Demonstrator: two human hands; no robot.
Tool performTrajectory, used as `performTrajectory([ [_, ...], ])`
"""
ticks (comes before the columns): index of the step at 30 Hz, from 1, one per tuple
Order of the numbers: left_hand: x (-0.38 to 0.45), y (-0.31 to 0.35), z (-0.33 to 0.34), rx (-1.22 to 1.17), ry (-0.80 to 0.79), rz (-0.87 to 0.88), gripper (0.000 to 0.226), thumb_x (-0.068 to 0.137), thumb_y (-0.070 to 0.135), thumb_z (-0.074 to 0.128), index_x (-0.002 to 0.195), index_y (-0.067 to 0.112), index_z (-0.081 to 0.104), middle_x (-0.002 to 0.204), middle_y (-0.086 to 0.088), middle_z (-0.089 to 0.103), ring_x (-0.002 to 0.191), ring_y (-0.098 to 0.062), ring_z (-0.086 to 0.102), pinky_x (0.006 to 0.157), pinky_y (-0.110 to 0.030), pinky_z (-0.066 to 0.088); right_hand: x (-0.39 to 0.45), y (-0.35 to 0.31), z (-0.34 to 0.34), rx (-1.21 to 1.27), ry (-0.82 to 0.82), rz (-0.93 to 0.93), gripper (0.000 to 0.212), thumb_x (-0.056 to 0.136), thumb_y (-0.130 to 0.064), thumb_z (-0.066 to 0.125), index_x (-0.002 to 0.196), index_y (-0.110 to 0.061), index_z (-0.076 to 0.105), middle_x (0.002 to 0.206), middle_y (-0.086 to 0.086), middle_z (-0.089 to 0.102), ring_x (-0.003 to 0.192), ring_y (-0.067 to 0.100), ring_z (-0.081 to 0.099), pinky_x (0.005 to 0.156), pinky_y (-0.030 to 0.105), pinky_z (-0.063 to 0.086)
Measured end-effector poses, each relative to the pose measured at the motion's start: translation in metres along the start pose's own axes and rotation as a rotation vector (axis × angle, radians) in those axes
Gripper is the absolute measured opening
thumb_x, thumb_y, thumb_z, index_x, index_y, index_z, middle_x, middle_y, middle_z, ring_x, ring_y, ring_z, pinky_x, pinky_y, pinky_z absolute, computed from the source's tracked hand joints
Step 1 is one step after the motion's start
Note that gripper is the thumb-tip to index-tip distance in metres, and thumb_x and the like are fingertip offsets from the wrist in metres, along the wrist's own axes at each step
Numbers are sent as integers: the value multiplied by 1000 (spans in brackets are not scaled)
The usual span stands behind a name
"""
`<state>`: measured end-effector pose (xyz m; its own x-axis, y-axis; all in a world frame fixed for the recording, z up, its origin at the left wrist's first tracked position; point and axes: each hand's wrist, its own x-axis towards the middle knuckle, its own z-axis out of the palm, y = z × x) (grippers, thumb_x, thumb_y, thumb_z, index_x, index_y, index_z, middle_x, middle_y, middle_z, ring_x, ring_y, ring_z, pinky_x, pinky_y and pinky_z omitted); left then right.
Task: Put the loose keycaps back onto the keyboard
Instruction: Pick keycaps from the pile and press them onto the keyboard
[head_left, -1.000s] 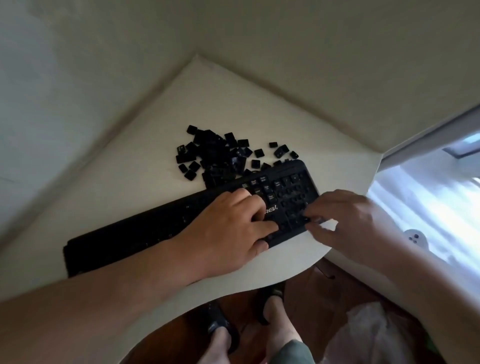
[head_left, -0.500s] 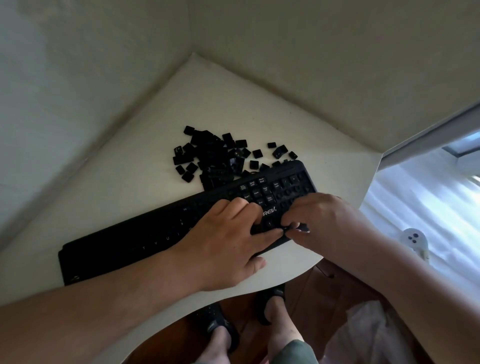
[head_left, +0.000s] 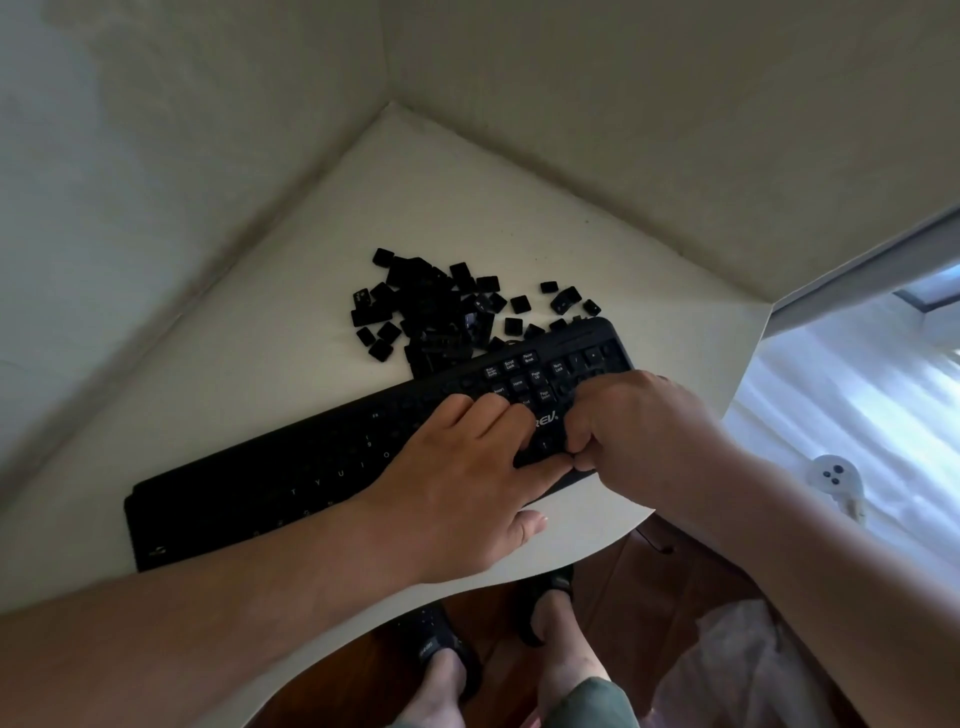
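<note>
Keycaps (head_left: 436, 312), small black plastic squares, lie in a loose heap on the white table (head_left: 291, 291), touching the far edge of the long black keyboard (head_left: 291, 467) that sits diagonally across it. Left hand (head_left: 467, 483) rests flat on the keyboard with fingers spread, gripping nothing. Right hand (head_left: 639, 431) is curled, fingertips pinched together against the keys near the left forefinger; whether a keycap sits between them cannot be told
</note>
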<state>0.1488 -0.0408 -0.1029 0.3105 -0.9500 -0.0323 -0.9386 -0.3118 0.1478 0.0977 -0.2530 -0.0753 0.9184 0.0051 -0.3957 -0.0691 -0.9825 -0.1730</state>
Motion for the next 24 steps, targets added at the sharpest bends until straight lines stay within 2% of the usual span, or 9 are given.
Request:
performTrajectory([
  [2,1,0,-2,0,7,2,53,98,58,46,143,30,52,110,-4,48,106,-27,46,88,-42,36,1,-1,-3,-28,-18,-15,20,86,-26,68,96,-42,72,93,-19,56,86,4,46,75,30,55],
  [5,0,2,-2,7,2,-3,54,96,59,49,142,31,52,111,-4,49,106,-27,46,89,-43,35,-2,-1,-1,-60,-1,-41,19,88,-25,66,96,-42,71,91,-17,57,88,4,53,69,26,53],
  [8,0,4,-1,27,-4,-13,56,95,59,52,142,30,50,112,-5,48,106,-28,45,90,-43,34,-8,6,9,-37,107,-97,22,77,-19,75,82,-40,73,81,-16,58,85,12,60,57,26,51],
  [10,0,4,-2,20,3,-21,54,94,59,53,140,30,52,111,-5,48,106,-28,45,89,-43,34,-14,14,17,26,191,-148,26,72,-16,82,78,-40,73,77,-16,58,78,16,58,54,28,51],
  [14,-2,3,-2,4,7,-4,48,97,57,48,137,32,55,114,-4,49,108,-27,45,90,-44,37,-20,23,33,169,315,-216,23,76,-18,85,89,-34,77,86,-15,64,81,18,61,66,35,56],
  [18,-9,0,0,-3,-3,1,45,96,57,49,135,34,57,117,-5,50,111,-27,46,90,-45,40,-23,30,52,224,396,-198,26,83,-26,83,109,-28,77,102,-11,67,86,20,61,69,40,56],
  [21,-12,-3,3,-3,-14,-6,49,95,56,53,140,35,54,120,-6,50,111,-27,46,90,-45,41,-27,30,58,254,426,-236,23,86,-31,80,108,-26,79,100,-10,66,84,20,60,70,37,54],
  [24,-13,-5,5,-11,-7,-5,51,95,56,56,142,37,52,119,-5,49,111,-27,46,91,-45,41,-24,27,55,289,440,-198,18,83,-26,82,101,-26,81,96,-10,67,85,18,63,74,36,55],
])
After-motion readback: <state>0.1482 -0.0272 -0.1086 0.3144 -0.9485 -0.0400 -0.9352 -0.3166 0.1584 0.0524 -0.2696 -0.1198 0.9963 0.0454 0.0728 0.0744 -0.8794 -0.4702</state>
